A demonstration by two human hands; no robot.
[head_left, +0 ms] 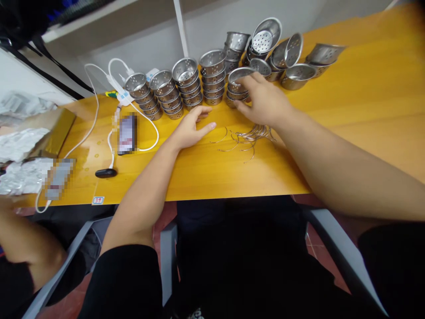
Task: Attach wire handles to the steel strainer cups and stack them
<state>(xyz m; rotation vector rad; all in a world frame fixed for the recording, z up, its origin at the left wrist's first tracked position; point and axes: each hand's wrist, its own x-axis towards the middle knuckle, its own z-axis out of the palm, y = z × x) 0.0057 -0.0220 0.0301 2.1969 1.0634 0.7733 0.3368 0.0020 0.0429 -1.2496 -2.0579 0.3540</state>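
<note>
My right hand [264, 99] curves around the near right side of a short stack of perforated metal cups [236, 95]. Its fingers lie at the top cup's rim and its thumb in front of the lower cups; the far fingertips are partly hidden. My left hand [192, 126] is held over the table with thumb and fingers apart, nothing in it. Just beyond it rises a taller cup stack [187, 84]. Between my forearms lies a loose heap of thin curved metal wires [254, 134].
More cup stacks [212, 71] line the back, with tilted loose cups [267, 35] at the right. A phone [126, 135], white cables [157, 133], a power strip [126, 97] and a black oval object [106, 173] lie left. Another person's arm [29, 248] is at far left.
</note>
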